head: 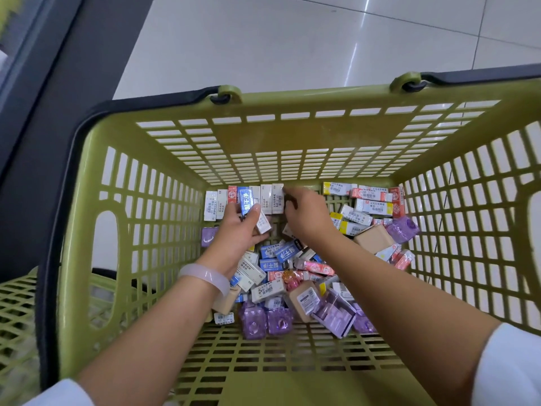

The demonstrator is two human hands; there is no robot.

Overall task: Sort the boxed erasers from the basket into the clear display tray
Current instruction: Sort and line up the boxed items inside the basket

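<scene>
Both my hands reach into an olive-green plastic basket (146,218) holding several small boxed erasers. My left hand (238,230) grips a white eraser box (263,224) in its curled fingers, with the thumb against a blue box (245,202). A row of upright boxes (270,197) stands along the basket's far wall. My right hand (306,213) touches the right end of that row, fingertips on a white box (278,199). A loose pile of blue, white and red boxes (281,265) lies under my forearms. No clear display tray is in view.
Purple packets (265,320) and tan blocks (374,237) lie among the boxes. More white and yellow boxes (366,206) are heaped at the basket's far right. A second green basket (17,317) sits at lower left. Pale tiled floor (292,39) lies beyond.
</scene>
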